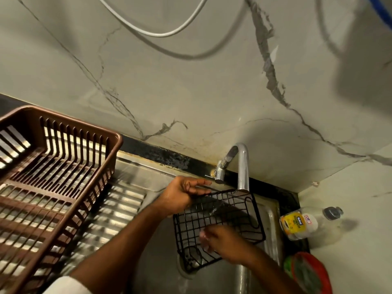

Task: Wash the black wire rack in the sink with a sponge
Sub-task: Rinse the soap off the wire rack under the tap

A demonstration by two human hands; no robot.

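Observation:
The black wire rack [231, 217] is tilted over the steel sink [161, 270], under the chrome tap [241, 166]. A thin stream of water falls from the spout onto the rack's wires. My left hand [182, 195] grips the rack's upper left edge, fingers curled over the top wire. My right hand [224, 242] is blurred at the rack's lower front edge, its fingers against the wires; whether it holds anything is hidden by the blur. No sponge is plainly visible in either hand.
A brown plastic dish drainer [51, 183] stands on the ribbed steel draining board [118, 211] at left. A clear bottle with a yellow label [301, 223] lies on the counter at right. A red and green container [307, 272] sits at the sink's right edge.

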